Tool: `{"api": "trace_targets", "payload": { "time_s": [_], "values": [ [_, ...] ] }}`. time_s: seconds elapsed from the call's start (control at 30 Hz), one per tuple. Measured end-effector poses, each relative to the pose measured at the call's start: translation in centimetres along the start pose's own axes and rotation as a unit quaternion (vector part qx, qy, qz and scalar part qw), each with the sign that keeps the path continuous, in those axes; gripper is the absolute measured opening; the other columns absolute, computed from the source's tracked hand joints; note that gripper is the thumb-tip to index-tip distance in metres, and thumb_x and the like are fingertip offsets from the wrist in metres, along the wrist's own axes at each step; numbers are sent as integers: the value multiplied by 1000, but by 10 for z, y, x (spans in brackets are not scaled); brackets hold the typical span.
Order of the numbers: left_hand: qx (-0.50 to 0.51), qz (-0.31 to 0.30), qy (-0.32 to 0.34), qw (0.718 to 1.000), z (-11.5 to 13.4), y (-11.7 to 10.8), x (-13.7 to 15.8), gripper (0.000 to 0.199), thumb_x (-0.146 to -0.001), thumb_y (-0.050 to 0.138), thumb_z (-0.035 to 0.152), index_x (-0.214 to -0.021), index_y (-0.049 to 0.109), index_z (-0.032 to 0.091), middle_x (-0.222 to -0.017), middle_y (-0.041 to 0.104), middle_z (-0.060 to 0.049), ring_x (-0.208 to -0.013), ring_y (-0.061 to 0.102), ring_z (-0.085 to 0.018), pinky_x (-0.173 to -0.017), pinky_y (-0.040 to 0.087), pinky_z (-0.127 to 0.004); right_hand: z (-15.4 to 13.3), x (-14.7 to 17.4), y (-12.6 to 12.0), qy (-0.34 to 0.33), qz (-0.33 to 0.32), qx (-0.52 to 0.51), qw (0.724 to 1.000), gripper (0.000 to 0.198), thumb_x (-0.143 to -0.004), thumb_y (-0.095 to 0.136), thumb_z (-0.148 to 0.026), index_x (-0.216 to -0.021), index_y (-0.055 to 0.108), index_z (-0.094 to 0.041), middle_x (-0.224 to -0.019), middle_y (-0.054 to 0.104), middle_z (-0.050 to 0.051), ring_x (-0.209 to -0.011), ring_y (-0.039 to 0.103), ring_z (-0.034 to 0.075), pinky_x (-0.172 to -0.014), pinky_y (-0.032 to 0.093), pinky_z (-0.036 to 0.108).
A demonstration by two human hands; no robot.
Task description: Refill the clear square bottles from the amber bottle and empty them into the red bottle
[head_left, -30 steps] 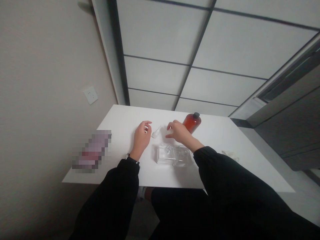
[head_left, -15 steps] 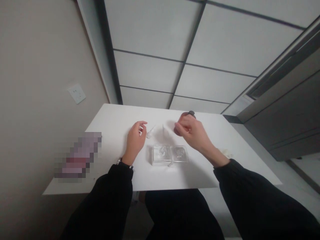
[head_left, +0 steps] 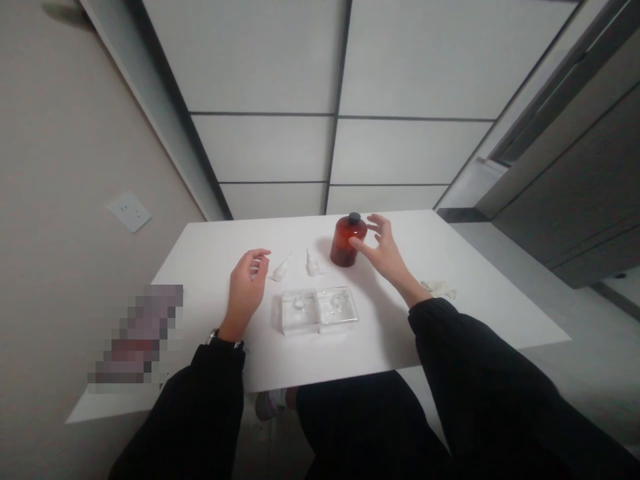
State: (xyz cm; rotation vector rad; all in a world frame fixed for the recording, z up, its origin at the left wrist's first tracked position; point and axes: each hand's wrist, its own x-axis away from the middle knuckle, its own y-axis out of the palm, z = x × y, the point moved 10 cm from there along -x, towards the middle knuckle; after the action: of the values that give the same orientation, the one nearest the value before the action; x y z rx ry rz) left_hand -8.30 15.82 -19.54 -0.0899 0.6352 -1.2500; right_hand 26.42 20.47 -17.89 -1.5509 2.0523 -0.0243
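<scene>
An amber bottle point(head_left: 346, 241) with a black cap stands upright at the back of the white table point(head_left: 210, 253). My right hand point(head_left: 383, 252) is beside it on the right, fingers spread, thumb nearly touching its side, holding nothing. My left hand point(head_left: 247, 287) rests on the table with fingers loosely curled and empty. Two small clear dropper-like pieces point(head_left: 280, 268) point(head_left: 311, 262) lie between my hands. In front of them sit two clear square containers point(head_left: 318, 310) side by side.
A crumpled white tissue or glove point(head_left: 440, 289) lies on the table at the right. A blurred-out object point(head_left: 135, 333) sits at the table's left front corner. A wall with a socket point(head_left: 129, 212) is at the left, and dark cabinets point(head_left: 575, 173) at the right.
My right hand has moved from the small pieces over to the right side of the amber bottle and spread its fingers. The view has swung round. My left hand has stayed put.
</scene>
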Motion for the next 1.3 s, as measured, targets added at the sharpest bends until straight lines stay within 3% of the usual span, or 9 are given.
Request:
{"api": "trace_targets", "payload": {
  "time_s": [0.07, 0.17, 0.3, 0.4, 0.57, 0.77, 0.87, 1.1, 1.3],
  "values": [
    [-8, 6, -1, 1000, 0, -2, -1, 26, -96, 57, 40, -108, 71, 22, -105, 76, -7, -90, 70, -21, -80, 55, -33, 4, -6, 20, 5, -53, 5, 999, 97, -65, 88, -59, -145, 47, -22, -151, 58, 21, -134, 60, 33, -112, 49, 51],
    [-18, 27, 3, 999, 1, -6, -3, 26, -96, 58, 40, -107, 71, 21, -106, 76, -7, -96, 70, -22, -85, 55, -35, 3, -9, 30, 13, -87, 13, 996, 86, -65, 88, -49, -139, 55, -20, -137, 69, 19, -128, 65, 35, -112, 48, 54],
    [-23, 72, 15, 997, 15, -21, -2, 26, -97, 54, 38, -110, 68, 21, -112, 74, -9, -105, 70, -23, -93, 55, -37, -24, 3, 1, -19, -66, -34, 997, 75, -67, 88, -47, -131, 59, -21, -132, 71, 14, -121, 67, 32, -112, 50, 51],
    [-20, 55, 48, 997, 52, -25, 5, 23, -98, 56, 34, -113, 69, 22, -118, 74, -9, -110, 70, -23, -98, 55, -39, -50, 28, -32, -47, -78, -82, 992, 77, -69, 91, -50, -134, 58, -24, -136, 69, 11, -124, 66, 31, -111, 51, 50],
    [-42, -153, 195, 968, 167, 21, 37, 28, -103, 57, 34, -125, 73, 29, -125, 74, -6, -107, 72, -24, -100, 59, -42, -65, 86, -64, -16, -130, -68, 989, 78, -70, 95, -51, -136, 61, -27, -138, 69, 12, -128, 66, 34, -112, 53, 54],
    [-52, -408, 342, 845, 249, 96, 89, 39, -107, 52, 23, -141, 68, 34, -145, 69, -4, -133, 65, -25, -115, 52, -41, -58, 134, -62, 14, -154, -72, 985, 76, -75, 93, -43, -140, 59, -28, -145, 67, 12, -137, 63, 33, -120, 47, 55],
    [-72, -451, 359, 814, 252, 119, 89, 32, -107, 53, 20, -126, 76, 29, -125, 75, -6, -113, 71, -22, -100, 57, -34, -53, 141, -55, 25, -167, -87, 982, 77, -74, 92, -41, -141, 57, -25, -145, 67, 13, -136, 64, 32, -118, 49, 53],
    [-213, -394, 318, 836, 238, 153, 60, 20, -102, 67, 41, -104, 74, 22, -91, 75, -4, -80, 68, -22, -73, 49, -33, -41, 130, -50, 26, -98, -83, 991, 75, -73, 89, -39, -139, 58, -23, -144, 68, 14, -135, 65, 34, -117, 49, 54],
    [-239, -454, 290, 808, 232, 160, 58, 29, -102, 64, 38, -130, 68, 31, -83, 76, 0, -70, 67, -21, -62, 39, -30, -35, 122, -51, 23, -74, -84, 993, 70, -76, 85, -37, -139, 58, -24, -139, 70, 12, -129, 67, 32, -114, 52, 52]
  ]
}}
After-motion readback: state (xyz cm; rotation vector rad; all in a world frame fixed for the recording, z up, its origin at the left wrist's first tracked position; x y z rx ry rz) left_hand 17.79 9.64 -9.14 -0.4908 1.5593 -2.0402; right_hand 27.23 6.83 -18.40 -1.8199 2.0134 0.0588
